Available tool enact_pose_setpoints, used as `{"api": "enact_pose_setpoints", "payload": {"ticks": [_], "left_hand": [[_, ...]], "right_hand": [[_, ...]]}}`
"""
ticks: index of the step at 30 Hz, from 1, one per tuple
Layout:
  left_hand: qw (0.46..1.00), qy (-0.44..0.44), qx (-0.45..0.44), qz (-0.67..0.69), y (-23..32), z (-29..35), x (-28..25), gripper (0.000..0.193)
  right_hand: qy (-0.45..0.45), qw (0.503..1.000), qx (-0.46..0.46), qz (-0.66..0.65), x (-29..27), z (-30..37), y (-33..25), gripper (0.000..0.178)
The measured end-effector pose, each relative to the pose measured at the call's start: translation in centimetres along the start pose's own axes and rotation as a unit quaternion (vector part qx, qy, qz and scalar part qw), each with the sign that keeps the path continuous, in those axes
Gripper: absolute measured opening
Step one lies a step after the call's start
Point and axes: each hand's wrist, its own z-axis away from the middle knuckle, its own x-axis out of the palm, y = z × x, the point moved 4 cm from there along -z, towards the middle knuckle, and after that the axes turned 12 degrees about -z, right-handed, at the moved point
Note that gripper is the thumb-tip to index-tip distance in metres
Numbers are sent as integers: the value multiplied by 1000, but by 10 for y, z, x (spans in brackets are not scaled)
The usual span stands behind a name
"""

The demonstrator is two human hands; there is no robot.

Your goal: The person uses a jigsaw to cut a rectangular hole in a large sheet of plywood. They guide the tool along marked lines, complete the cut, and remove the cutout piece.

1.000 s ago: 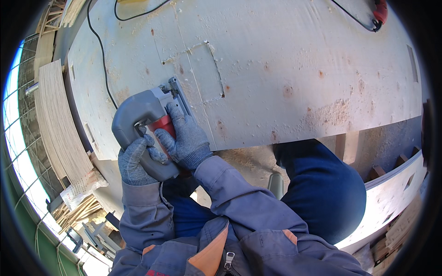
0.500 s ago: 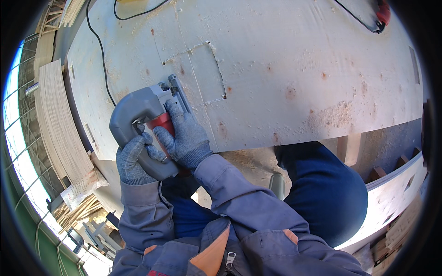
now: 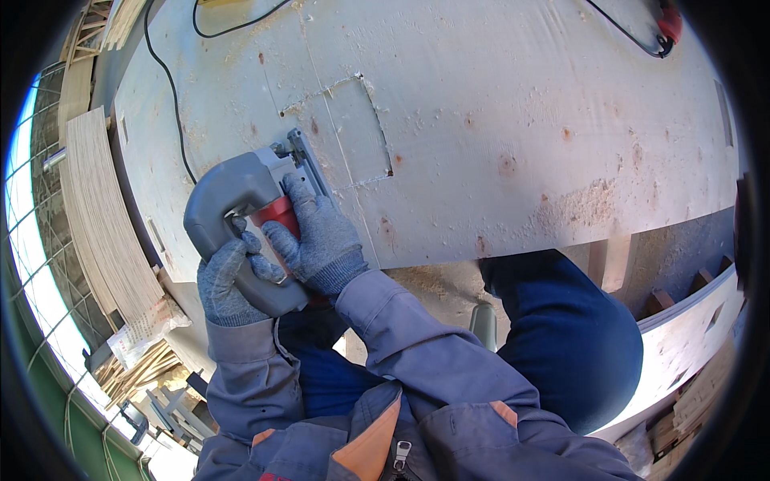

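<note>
A grey corded jigsaw (image 3: pixel 233 188) with a red section lies tilted over the near left part of a large pale plywood sheet (image 3: pixel 465 88). My left hand (image 3: pixel 230 280), in a grey knit glove, is wrapped round its rear handle near the trigger. With the same kind of glove, my right hand (image 3: pixel 321 240) grips the front body beside the metal base plate. A rectangular outline (image 3: pixel 353 132) is cut in the sheet just beyond the tool, with ragged, splintered edges. I cannot see the blade.
A black cord (image 3: pixel 170 80) runs from the jigsaw to the far left. Another red tool (image 3: pixel 668 24) sits at the far right. Sawdust (image 3: pixel 589 204) covers part of the sheet. Stacked boards (image 3: pixel 112 208) stand at the left, and thin wood strips (image 3: pixel 140 370) lie below them.
The jigsaw and both hands have shifted slightly left, with the same grip. The cut outline in the sheet looks the same.
</note>
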Motion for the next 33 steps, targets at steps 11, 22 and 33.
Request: {"api": "enact_pose_setpoints", "payload": {"ticks": [11,22,33], "left_hand": [[1000,1,-8,-17,6,-4,1,34],[999,-1,-3,-38,11,-7,6,33],[997,-20,12,-68,16,-14,1,42]], "right_hand": [[46,998,-46,5,7,-7,7,83],[26,1000,-16,2,3,-12,-1,80],[41,999,-26,21,6,-20,1,82]]}}
